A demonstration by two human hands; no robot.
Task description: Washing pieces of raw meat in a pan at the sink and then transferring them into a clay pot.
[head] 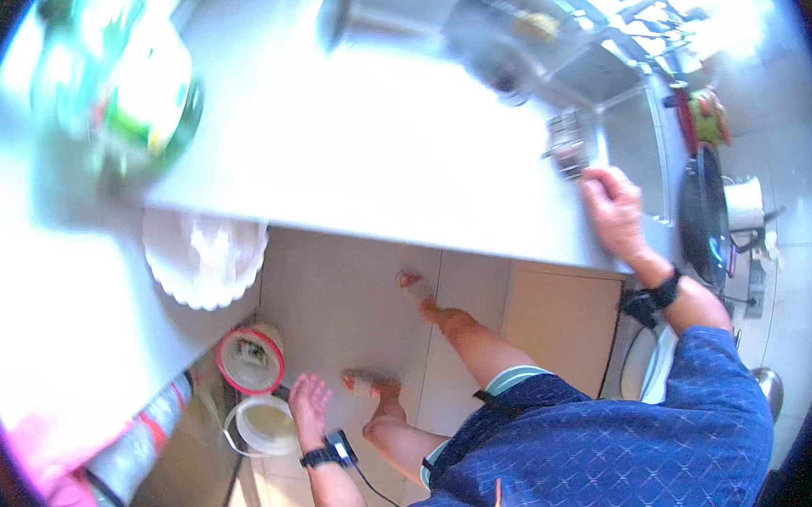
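My right hand [615, 210] is at the counter's right part, fingers and thumb pinched at the near end of a small metal object [569, 143]. That object is blurred, and its exact kind is unclear. Beneath it lies the bright white countertop [399, 162]. Low on the left, my left hand [309, 405] hangs with nothing in it, its fingers apart. Closest to that hand are a white bucket [266, 427] and a bin with a red rim [249, 360], both on the floor side. Each wrist wears a black strap.
A steel sink [627, 135] holding blurred items borders the counter. A dark pan [703, 215] stands by the tiled wall. At left are a white scalloped-edged item [205, 257] overhanging the counter edge and a blurred green-and-white bundle [135, 110]. Below is a beige cabinet door [562, 320].
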